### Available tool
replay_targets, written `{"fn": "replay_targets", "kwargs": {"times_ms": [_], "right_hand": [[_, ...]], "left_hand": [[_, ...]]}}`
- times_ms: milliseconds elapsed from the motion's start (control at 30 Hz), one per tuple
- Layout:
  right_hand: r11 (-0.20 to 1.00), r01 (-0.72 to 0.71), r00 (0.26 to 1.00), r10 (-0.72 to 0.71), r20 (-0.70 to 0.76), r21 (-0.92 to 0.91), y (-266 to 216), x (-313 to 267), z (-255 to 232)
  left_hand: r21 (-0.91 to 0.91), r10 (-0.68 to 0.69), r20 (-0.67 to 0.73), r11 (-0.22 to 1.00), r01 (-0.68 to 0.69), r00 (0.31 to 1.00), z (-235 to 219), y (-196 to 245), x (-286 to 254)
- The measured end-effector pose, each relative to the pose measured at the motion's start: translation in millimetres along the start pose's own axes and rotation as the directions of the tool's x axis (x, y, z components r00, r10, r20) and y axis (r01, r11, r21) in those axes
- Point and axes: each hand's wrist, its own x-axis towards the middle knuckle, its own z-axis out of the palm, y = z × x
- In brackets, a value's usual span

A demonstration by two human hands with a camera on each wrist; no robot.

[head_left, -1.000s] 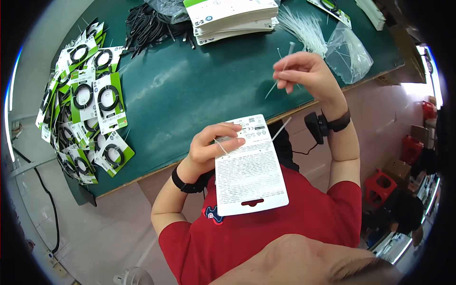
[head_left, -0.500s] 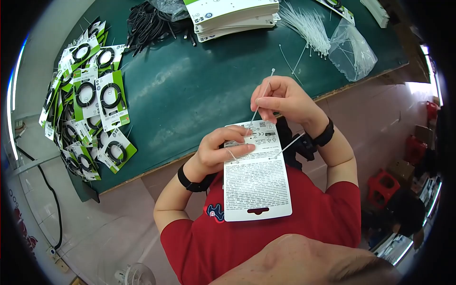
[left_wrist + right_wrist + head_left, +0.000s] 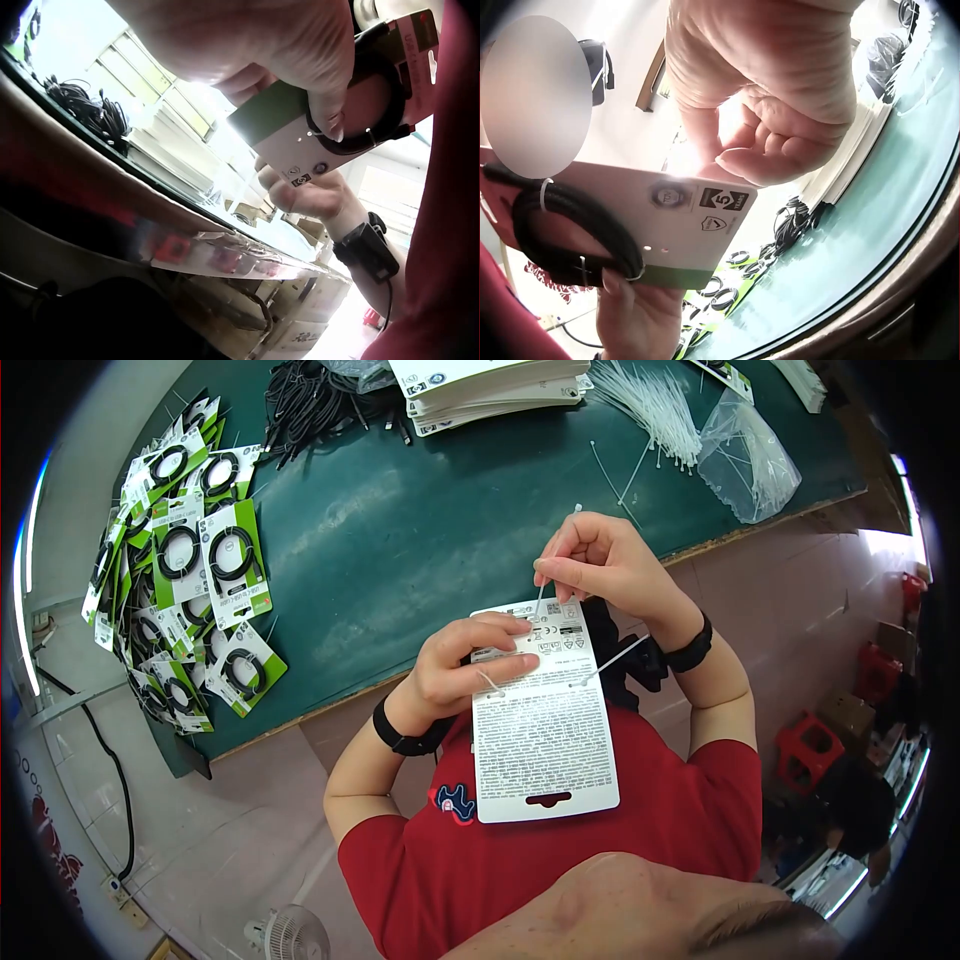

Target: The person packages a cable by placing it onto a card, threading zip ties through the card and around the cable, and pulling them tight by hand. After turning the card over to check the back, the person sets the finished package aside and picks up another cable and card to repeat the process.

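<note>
My left hand [image 3: 465, 660] grips a white printed card [image 3: 545, 750], thumb on one face and fingers on the other. Coiled black cable [image 3: 604, 225] lies against the card's underside, white ties around it, as the right wrist view shows. Two white tie ends, one short [image 3: 490, 682] and one long [image 3: 618, 659], stick up through the back. At the card's far edge, my right hand [image 3: 605, 565] pinches a thin white cable tie [image 3: 541, 603] between thumb and finger. The tie's lower end meets the card near the left fingertips, close to small punched holes [image 3: 664, 250].
Carded cables [image 3: 232, 555] are heaped at the table's left. Loose black cables [image 3: 310, 410] and a stack of cards [image 3: 490, 395] lie at the back. Loose cable ties [image 3: 655, 410] and a plastic bag [image 3: 750, 455] sit at the right of the green table [image 3: 400, 550].
My right hand has come from the table's right side to the card, bringing a cable tie to its far part. The left hand still holds the card, which shifted slightly right.
</note>
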Motion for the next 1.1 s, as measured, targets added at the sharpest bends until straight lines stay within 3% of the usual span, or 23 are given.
{"fn": "replay_targets", "kwargs": {"times_ms": [267, 533, 1100], "right_hand": [[0.999, 0.041, 0.999, -0.042, -0.01, -0.017, 3.8, 5.4, -3.0], [0.999, -0.013, 1.0, 0.013, 0.009, -0.039, 3.7, 7.2, -2.9], [0.992, 0.073, 0.996, -0.077, -0.038, -0.098, 4.9, 5.1, 0.1]], "left_hand": [[0.023, 0.017, 0.014, 1.0, -0.018, 1.0, -2.3, -0.8, 1.7], [0.052, 0.029, 0.034, 0.998, -0.03, 0.999, -3.2, -1.1, 3.1], [0.139, 0.036, 0.032, 0.989, -0.04, 0.999, -3.0, 0.8, 4.0]]}}
